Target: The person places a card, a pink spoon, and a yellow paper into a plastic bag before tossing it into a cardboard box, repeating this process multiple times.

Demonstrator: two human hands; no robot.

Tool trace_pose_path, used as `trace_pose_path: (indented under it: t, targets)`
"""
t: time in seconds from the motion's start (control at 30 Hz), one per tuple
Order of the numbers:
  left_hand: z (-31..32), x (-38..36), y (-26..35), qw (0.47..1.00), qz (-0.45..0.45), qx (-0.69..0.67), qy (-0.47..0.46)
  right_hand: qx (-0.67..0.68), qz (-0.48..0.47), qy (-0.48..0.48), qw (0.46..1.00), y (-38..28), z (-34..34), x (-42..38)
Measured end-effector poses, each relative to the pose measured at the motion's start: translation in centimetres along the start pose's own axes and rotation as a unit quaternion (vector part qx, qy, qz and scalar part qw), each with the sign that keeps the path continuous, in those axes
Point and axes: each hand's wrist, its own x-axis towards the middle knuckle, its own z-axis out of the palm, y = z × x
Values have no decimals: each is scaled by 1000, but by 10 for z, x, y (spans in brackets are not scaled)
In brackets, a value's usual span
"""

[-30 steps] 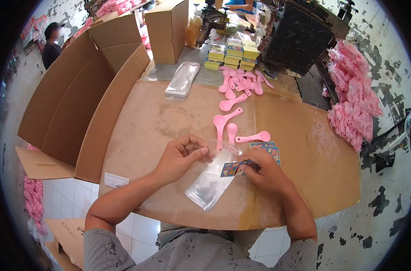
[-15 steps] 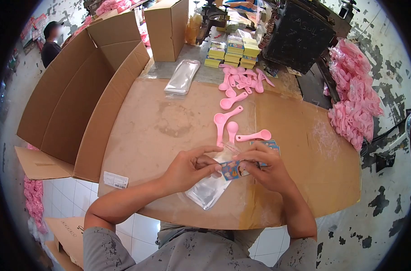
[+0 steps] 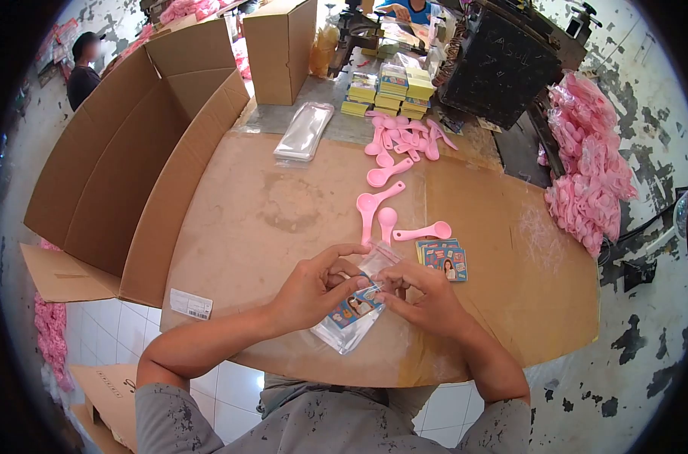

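A blue picture card point(image 3: 354, 306) lies in or under a clear plastic bag point(image 3: 378, 259) over a small pile of clear bags point(image 3: 342, 337). My left hand point(image 3: 321, 286) pinches the bag's left side. On its right side, my right hand point(image 3: 417, 293) closes its fingers on the same bag. Just beyond the hands are a pink spoon point(image 3: 387, 219) and other pink spoons point(image 3: 425, 231). A stack of picture cards point(image 3: 445, 261) rests to the right of my right hand.
Open cardboard box point(image 3: 136, 166) at left. Clear bags point(image 3: 305, 132), more pink spoons point(image 3: 404, 136) and card stacks point(image 3: 389, 89) towards the back. Pink bagged items point(image 3: 590, 166) hang at right, near a black box point(image 3: 499, 64). A person point(image 3: 84, 76) is at far left; another person point(image 3: 408, 10) is behind the table.
The card has moved down and left, from between my hands to the bag below them. My right hand has shifted left and down, uncovering the card stack.
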Motion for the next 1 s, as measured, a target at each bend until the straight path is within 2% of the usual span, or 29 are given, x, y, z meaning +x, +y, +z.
trace_pose_path:
  t: [0.1, 0.2, 0.3, 0.4, 0.5, 0.6, 0.7, 0.77, 0.8, 0.9, 1.0]
  targets:
    - [-1, -1, 6, 1000, -6, 6, -18, 1, 15, 55, 998, 9, 0, 2]
    - [-4, 0, -5, 999, -15, 3, -28, 30, -32, -87, 995, 1, -16, 11]
    - [-5, 1, -12, 999, -7, -20, -27, -93, -55, -28, 994, 15, -39, 29]
    - [-5, 3, -9, 997, -10, -79, -22, -285, -42, -11, 957, 39, -56, 48]
    - [-7, 4, -5, 994, -20, -104, -17, -341, -37, -62, 937, 52, -54, 55]
    - [-11, 3, -2, 992, -44, -120, -17, -327, -33, -52, 943, 48, -54, 57]
    - [-12, 4, 1, 993, -34, -112, -16, -184, -20, 30, 982, 25, -61, 58]
    - [-8, 3, -1, 993, -25, -119, -8, 62, 25, 83, 994, 20, -56, 52]
    - [-7, 2, -1, 993, -26, -118, -9, 183, 49, 109, 976, 17, -54, 48]
    - [-3, 2, -1, 993, -32, -110, -18, 264, 53, 167, 949, -10, -49, 49]
    - [-3, 1, 0, 994, -40, -100, -20, 256, 44, 172, 950, -2, -47, 49]
